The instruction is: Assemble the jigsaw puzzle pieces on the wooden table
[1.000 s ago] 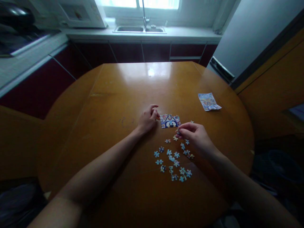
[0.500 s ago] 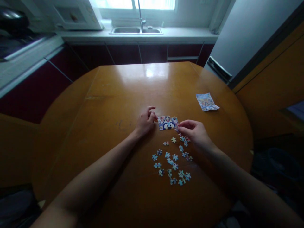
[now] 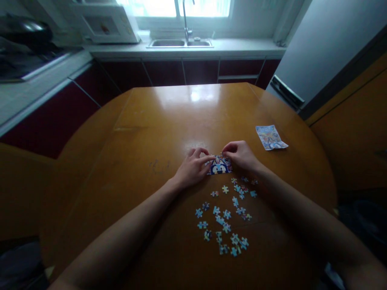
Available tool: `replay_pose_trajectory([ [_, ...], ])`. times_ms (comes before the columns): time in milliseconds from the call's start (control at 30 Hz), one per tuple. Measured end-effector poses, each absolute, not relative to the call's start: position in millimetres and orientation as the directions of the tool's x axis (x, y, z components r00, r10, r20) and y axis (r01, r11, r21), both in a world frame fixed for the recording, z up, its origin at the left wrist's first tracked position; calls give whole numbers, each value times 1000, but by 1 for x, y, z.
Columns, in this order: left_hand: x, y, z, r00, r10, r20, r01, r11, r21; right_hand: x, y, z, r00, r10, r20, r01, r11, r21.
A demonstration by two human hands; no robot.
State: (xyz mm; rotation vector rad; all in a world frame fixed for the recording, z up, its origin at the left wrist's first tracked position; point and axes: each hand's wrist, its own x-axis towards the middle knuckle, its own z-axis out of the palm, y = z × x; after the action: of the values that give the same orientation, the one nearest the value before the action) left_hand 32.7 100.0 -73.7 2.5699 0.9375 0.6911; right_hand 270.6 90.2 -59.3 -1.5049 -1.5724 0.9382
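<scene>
A small, partly joined jigsaw block (image 3: 220, 166) with a blue and white cartoon figure lies on the round wooden table (image 3: 145, 133). My left hand (image 3: 193, 169) rests curled against its left edge, fingertips on its upper left corner. My right hand (image 3: 240, 155) is curled over the block's upper right corner, thumb and fingers pinched together; whether a piece sits between them is hidden. Several loose puzzle pieces (image 3: 225, 215) are scattered on the table just in front of the block, between my forearms.
A small printed picture sheet (image 3: 270, 137) lies on the table to the right. Behind the table run a counter with a sink (image 3: 179, 42) and a microwave (image 3: 105, 24). A grey refrigerator (image 3: 317, 44) stands at the right.
My right hand moved up from the loose pieces to the block's upper right corner. My left hand closed in on the block's left edge. The camera view shifted slightly.
</scene>
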Motion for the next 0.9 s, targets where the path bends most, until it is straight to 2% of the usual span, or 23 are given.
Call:
replay_pose_trajectory([
  [200,33,99,-74,709,650,272,549,-751,367,272,96,-66,-132,990,49,524,112,-845],
  [533,33,98,-74,718,651,246,553,-748,367,269,93,-68,-101,994,52,662,106,-742],
  [633,33,98,-74,721,650,241,550,-748,372,270,94,-70,-115,992,60,657,121,-744],
  [800,33,98,-72,723,653,227,556,-744,371,281,90,-74,-52,972,230,581,217,-784],
  [900,33,98,-71,729,649,220,553,-747,369,285,84,-76,-96,945,312,562,310,-767],
])
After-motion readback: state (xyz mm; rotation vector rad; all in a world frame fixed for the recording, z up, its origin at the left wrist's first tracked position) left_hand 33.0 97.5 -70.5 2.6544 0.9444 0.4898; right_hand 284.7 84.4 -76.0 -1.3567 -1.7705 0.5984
